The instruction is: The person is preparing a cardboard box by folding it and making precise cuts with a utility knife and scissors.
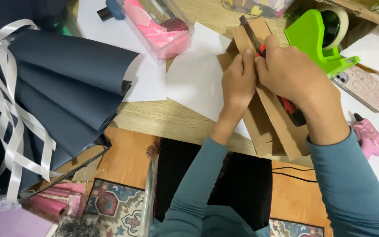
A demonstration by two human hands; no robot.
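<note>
**Two hands on a cardboard strip at the desk edge**

The right hand (pixel 288 72) is closed around a red and black utility knife (pixel 286 103), whose blade end lies against a long strip of brown cardboard (pixel 281 131). The left hand (pixel 238 81) presses flat on the cardboard just beside the knife, fingers together and pointing away from the person, gripping nothing. The strip runs lengthwise from the near desk edge, where it overhangs slightly, up and to the left toward the far side; the knife lies along the same line, handle toward the person.

Under the cardboard sits a white sheet of paper (pixel 194 79) on the wooden desk (pixel 163 118). To the right stand a bright green tape dispenser (pixel 314 37), a phone in a pale pink patterned case (pixel 367 87) and a pink glue gun (pixel 369 136). Farther left a clear rectangular plastic box (pixel 159 24) holds pink ribbon. At the far left, dark navy wrapping paper (pixel 66 87) is folded into a fan shape, tied with white satin ribbon (pixel 9 114). Pink paper rolls (pixel 58 199) lie below the desk.
</note>
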